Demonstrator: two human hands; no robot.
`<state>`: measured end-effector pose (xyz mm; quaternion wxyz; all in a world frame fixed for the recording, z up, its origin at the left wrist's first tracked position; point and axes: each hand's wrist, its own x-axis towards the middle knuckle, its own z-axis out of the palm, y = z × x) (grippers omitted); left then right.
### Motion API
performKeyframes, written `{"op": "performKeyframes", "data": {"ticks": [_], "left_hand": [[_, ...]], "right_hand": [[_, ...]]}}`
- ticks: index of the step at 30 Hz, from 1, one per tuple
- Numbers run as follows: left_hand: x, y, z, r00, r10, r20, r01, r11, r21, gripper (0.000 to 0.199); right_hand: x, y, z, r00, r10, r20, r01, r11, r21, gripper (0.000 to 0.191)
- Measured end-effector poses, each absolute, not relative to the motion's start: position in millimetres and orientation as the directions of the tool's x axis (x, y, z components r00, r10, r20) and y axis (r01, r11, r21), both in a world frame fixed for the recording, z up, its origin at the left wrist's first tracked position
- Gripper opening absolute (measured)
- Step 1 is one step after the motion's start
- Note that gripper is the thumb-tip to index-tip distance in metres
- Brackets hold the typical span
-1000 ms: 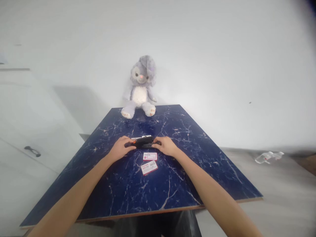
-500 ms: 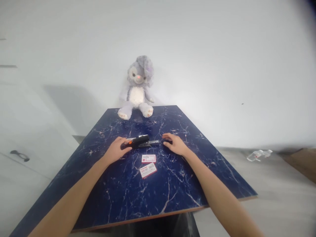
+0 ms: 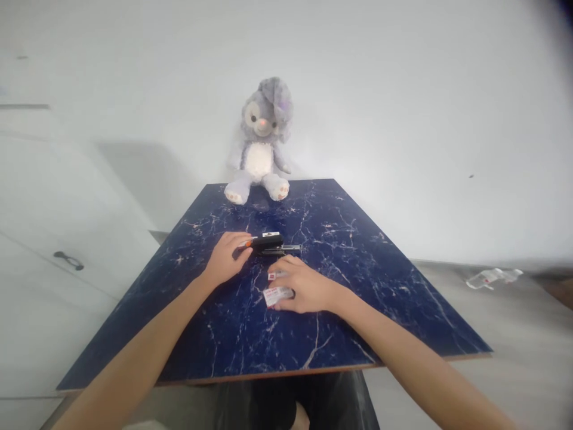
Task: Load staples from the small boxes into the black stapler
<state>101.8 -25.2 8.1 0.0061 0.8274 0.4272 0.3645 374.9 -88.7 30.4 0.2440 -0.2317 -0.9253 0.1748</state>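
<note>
A black stapler (image 3: 267,242) with an orange mark lies open near the middle of the blue marbled table (image 3: 340,239), its metal part pointing right. My left hand (image 3: 227,258) is closed around its left end. Just in front of the stapler are two small red-and-white boxes, the farther one (image 3: 271,276) and the nearer one (image 3: 276,295), both partly covered by my right hand (image 3: 307,285). That hand is spread over them, thumb at the nearer box's front edge, fingers at the farther one. A white item (image 3: 271,234) shows behind the stapler.
A grey plush toy (image 3: 262,140) sits at the table's back edge against the white wall. Clear plastic bottles (image 3: 492,277) lie on the floor to the right. A black handle (image 3: 68,260) is on the white surface at the left.
My right hand has moved from beside the stapler's right end, toward me and left, onto the small boxes. My left hand remains at the stapler. The camera view has shifted.
</note>
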Motion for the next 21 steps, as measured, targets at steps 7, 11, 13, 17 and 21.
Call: {"op": "performKeyframes", "data": {"ticks": [7, 11, 13, 17, 21], "left_hand": [[137, -60, 6, 0.473, 0.703, 0.532, 0.498, -0.711, 0.497, 0.039], [152, -69, 6, 0.419, 0.827, 0.374, 0.323, -0.521, 0.790, 0.040], [154, -66, 4, 0.421, 0.841, 0.340, 0.270, -0.474, 0.838, 0.031], [149, -53, 1, 0.308, 0.897, 0.316, 0.187, -0.383, 0.905, 0.021], [143, -46, 7, 0.159, 0.952, 0.260, 0.131, -0.281, 0.951, 0.024]], "right_hand": [[367, -76, 19, -0.443, 0.840, 0.312, 0.309, 0.470, -0.827, 0.042], [373, -70, 17, -0.377, 0.883, 0.280, 0.326, 0.410, -0.852, 0.040], [372, -68, 16, -0.356, 0.882, 0.309, 0.329, 0.428, -0.842, 0.034], [367, -67, 11, -0.366, 0.855, 0.369, 0.271, 0.477, -0.836, 0.040], [365, -66, 4, -0.329, 0.832, 0.446, 0.240, 0.531, -0.813, 0.052]]}}
